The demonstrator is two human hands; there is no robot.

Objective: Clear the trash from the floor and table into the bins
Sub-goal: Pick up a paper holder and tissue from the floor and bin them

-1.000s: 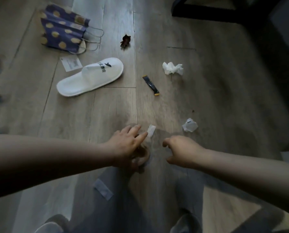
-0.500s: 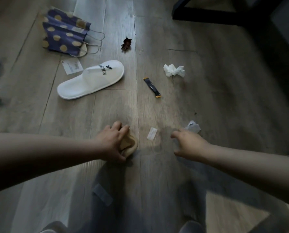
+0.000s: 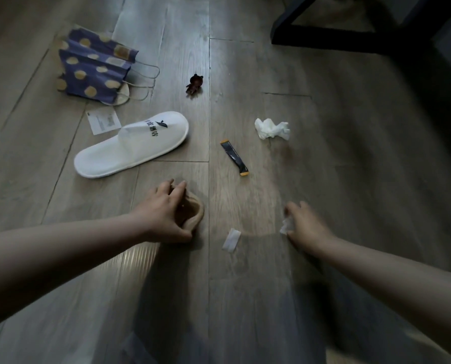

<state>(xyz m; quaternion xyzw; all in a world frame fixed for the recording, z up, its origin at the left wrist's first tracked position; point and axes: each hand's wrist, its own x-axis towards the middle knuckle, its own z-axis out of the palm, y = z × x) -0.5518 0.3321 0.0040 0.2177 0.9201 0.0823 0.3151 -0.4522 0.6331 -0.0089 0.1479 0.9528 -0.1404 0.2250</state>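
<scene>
My left hand point(image 3: 164, 214) grips a tan, rounded soft object point(image 3: 194, 211) low over the wooden floor. My right hand point(image 3: 305, 227) is closed on a small crumpled white paper scrap point(image 3: 286, 225) at the floor. Between my hands lies a small flat white wrapper point(image 3: 231, 239). Farther out lie a black stick sachet with orange ends point(image 3: 234, 158) and a crumpled white tissue point(image 3: 271, 128).
A white slipper point(image 3: 129, 145) lies ahead left, with a white paper tag point(image 3: 103, 122) and a purple dotted paper bag point(image 3: 95, 68) behind it. A small brown bear figure point(image 3: 193, 84) sits beyond. Dark furniture legs point(image 3: 350, 40) stand at the far right.
My left hand drew left, away from the flat white wrapper, holding the tan object. My right hand reached right to the crumpled scrap and closed on it.
</scene>
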